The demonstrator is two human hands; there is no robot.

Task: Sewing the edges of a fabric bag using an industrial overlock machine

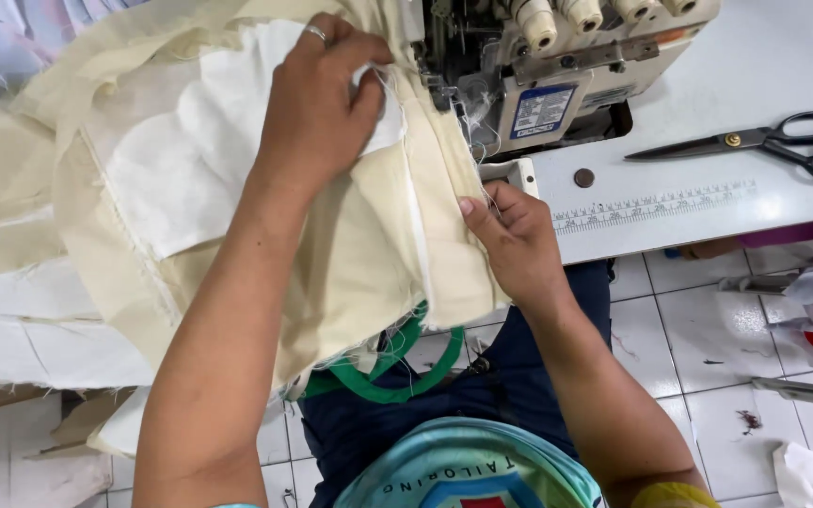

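Note:
A cream fabric piece [369, 254] with a white lining panel [181, 160] lies across a white sewing table [764, 66] and drapes over my lap. My left hand [317, 103], a ring on one finger, presses flat on the cloth next to the presser foot of the overlock sewing machine [538, 75]. My right hand [515, 240] pinches the cloth's right edge just in front of the machine.
Black-handled scissors [764, 143] lie on the table at right, behind a printed ruler strip [656, 205]. A green strap [397, 376] hangs below the cloth. More white fabric [39, 329] is piled at left. Scraps litter the tiled floor [708, 348].

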